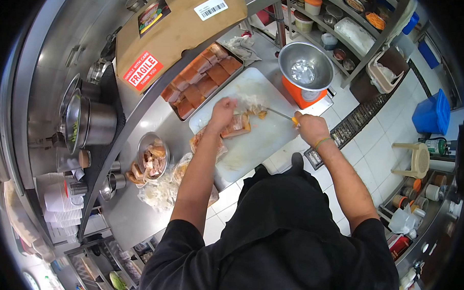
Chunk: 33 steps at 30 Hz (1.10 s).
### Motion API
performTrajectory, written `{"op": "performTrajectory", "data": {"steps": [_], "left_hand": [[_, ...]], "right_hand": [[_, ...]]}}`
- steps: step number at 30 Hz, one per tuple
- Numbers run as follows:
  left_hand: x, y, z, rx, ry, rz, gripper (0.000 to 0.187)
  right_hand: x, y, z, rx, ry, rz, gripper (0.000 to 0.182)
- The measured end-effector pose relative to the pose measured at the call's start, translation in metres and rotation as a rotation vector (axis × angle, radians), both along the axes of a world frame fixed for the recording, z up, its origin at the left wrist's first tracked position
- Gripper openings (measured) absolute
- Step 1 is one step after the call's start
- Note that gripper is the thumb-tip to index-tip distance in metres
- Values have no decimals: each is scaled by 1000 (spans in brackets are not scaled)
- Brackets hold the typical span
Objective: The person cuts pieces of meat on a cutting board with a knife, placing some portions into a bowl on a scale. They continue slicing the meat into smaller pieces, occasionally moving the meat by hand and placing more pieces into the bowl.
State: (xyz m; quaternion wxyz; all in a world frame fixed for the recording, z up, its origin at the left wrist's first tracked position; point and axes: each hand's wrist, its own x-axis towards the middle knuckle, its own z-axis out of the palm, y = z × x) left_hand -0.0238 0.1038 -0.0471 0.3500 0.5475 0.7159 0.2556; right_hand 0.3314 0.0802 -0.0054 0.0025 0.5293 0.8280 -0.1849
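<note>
The left hand (222,113) presses the fish portion (236,127) onto the cutting board (252,145) on the bench. The right hand (308,128) is closed around the knife (280,114). The flesh looks soft and slippery; hold it flat from above.

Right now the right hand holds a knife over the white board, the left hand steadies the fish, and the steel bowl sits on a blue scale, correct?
Not quite: the head view shows the scale under the bowl is orange, not blue. The rest stands: right hand holds the knife, left hand steadies the fish on the board.

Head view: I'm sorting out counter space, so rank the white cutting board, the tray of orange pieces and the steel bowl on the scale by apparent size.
1. White cutting board
2. Tray of orange pieces, clearly smaller
3. Steel bowl, smallest, though fisheye distortion makes this unsure.
</note>
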Motion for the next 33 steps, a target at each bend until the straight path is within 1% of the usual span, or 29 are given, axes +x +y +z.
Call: {"op": "performTrajectory", "data": {"steps": [3,4,7,8,9,11,12,15,16,19,21,22,23,24,26,27,28,30,31,32,33], "left_hand": [[-5,10,-6,216,-527,206,22],[-2,8,17,187,-720,190,20],[-19,6,39,284,-871,257,18],[-26,1,49,343,-886,337,15],[-34,-9,63,397,-900,319,14],[-59,-36,86,518,-915,304,13],[-71,-55,98,577,-889,316,11],[-108,-124,127,694,-838,594,9],[-135,-151,120,731,-772,617,6],[-165,-249,143,606,-351,881,6],[-175,-302,153,578,-202,1017,7],[-195,-336,141,548,-138,1066,7],[-217,-368,118,516,-76,1111,6],[-229,-385,102,549,-31,1202,12],[-248,-405,65,251,326,1255,21],[-257,-413,37,94,494,1252,26],[-271,-424,-2,-95,648,1145,57],[-263,-426,-34,-462,778,975,93],[-265,-421,-33,-540,682,1002,118],[-237,-403,-4,-459,624,1150,119],[-250,-398,-16,-680,807,1237,124]], "right_hand": [[4,2,5,-37,-62,-6,24],[5,3,4,-37,-62,-6,24],[8,0,0,-30,-57,-7,24],[8,-2,2,-29,-52,-7,24],[7,-4,4,-31,-46,-2,23],[4,-9,11,-64,-23,-74,25],[8,-12,9,-66,-11,-101,26],[-1,-16,11,-73,49,-96,29],[-6,-18,15,-76,47,-85,27],[-12,-28,17,-76,59,-59,27],[-12,-34,13,-82,72,-43,27],[-12,-36,10,-88,78,-29,27],[-13,-37,6,-94,84,-18,28],[-13,-37,1,-84,97,-2,27],[-10,-38,-9,-60,118,17,27],[-9,-40,-10,-55,120,27,27],[-10,-37,-10,-45,119,21,27],[-7,-34,-9,-25,133,-14,30],[-10,-33,2,-25,81,-54,32],[-8,-33,8,-26,77,-64,33],[-2,-32,1,28,88,-39,34]]}}
